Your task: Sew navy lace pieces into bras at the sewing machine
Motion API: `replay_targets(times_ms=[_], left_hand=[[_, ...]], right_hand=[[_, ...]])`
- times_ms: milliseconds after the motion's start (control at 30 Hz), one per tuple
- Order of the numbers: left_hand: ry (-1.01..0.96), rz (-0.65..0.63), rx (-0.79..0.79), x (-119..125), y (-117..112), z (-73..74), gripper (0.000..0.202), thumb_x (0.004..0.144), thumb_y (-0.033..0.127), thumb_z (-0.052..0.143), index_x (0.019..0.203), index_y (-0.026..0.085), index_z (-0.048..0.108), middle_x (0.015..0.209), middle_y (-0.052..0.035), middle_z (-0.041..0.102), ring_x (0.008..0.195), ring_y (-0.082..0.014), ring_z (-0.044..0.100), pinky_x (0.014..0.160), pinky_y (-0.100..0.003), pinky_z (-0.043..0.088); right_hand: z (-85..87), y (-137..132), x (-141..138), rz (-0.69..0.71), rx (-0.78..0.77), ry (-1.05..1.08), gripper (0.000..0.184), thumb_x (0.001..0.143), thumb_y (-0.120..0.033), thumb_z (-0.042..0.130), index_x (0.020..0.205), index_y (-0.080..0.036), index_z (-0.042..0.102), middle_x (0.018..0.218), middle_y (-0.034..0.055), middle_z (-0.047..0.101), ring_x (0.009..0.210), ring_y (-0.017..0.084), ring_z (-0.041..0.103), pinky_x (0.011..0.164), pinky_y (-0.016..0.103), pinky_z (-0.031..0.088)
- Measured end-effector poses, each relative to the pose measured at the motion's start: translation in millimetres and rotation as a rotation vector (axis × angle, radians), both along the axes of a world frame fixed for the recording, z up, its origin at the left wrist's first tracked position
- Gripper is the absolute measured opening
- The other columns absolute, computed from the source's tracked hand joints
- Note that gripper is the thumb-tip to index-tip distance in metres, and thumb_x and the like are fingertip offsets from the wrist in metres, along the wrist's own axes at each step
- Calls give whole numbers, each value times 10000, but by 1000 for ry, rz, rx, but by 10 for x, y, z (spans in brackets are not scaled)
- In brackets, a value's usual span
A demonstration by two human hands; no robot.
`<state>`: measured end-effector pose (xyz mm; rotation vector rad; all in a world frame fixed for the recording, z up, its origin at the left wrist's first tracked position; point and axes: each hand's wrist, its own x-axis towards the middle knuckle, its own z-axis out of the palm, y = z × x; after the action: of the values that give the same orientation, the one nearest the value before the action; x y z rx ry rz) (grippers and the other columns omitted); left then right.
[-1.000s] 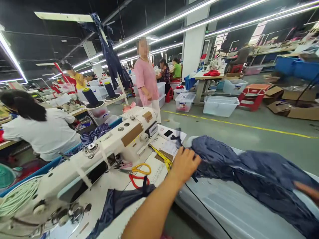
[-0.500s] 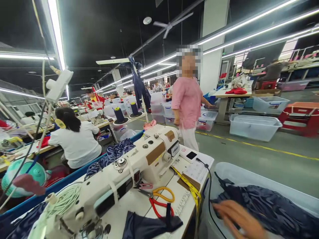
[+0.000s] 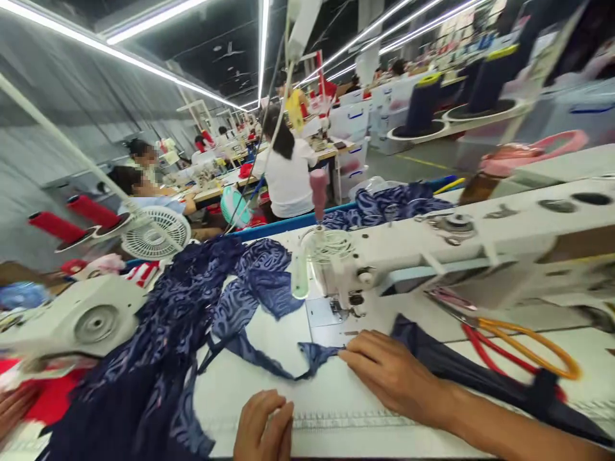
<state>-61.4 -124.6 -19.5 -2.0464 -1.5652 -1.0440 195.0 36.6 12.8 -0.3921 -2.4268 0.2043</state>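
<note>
My right hand [image 3: 389,371] is closed, pinching the tip of a navy patterned fabric piece [image 3: 314,360] on the white sewing table. From it a narrow dark strip runs left toward the patterned fabric pile [image 3: 192,301]. My left hand [image 3: 264,426] rests at the table's front edge, fingers bent and loosely apart, nothing visible in it. Just beyond my hands is the sewing machine [image 3: 480,237] with its needle area [image 3: 343,310]. A plain navy fabric piece [image 3: 442,358] lies under and past my right forearm, partly over the red-and-orange-handled scissors [image 3: 533,349].
A ruler strip [image 3: 350,420] runs along the table front. At far left, another person's hand [image 3: 14,403] touches red fabric beside a second machine [image 3: 91,314]. A blue-edged trough [image 3: 288,224] with patterned fabric lies behind the machine. Dark thread cones [image 3: 423,105] stand at right.
The view has swung left from the plastic bin to the sewing table. My right hand has gone from the bin's dark fabric to the patterned piece near the needle. My left hand has appeared.
</note>
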Motion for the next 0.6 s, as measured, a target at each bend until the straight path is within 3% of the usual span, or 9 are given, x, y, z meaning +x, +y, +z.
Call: replay_targets(times_ms=[200,300,433,600], left_hand=[[-76,-113,-73,373,393,153,261,903,39,515,1111,147,630,980,-108,672,942,-203,646,835,-363,560],[6,-42,-115,554,600,158,259,923,92,513,1152,147,623,986,-107,685,925,-222,646,819,-378,554],[56,-2,-203,565,737,82,284,924,69,454,1119,154,642,985,-94,700,901,-215,642,802,-372,555],[115,-108,-359,501,794,44,392,907,27,413,1204,179,619,1261,-77,660,1200,-219,580,1080,-475,452]], right_hand=[[-114,81,125,-101,109,-101,284,956,-88,454,1176,-131,629,1072,119,649,1011,233,576,899,383,483],[-264,102,255,-107,118,-133,335,947,-71,429,1196,-159,635,1108,106,663,1049,233,584,920,393,490],[-416,163,469,-107,99,-168,416,916,-16,403,1204,-195,644,1116,88,674,1059,221,598,925,399,498],[-327,212,566,-80,59,-136,349,954,-90,442,1189,-233,657,1101,69,677,1042,213,609,908,393,498]])
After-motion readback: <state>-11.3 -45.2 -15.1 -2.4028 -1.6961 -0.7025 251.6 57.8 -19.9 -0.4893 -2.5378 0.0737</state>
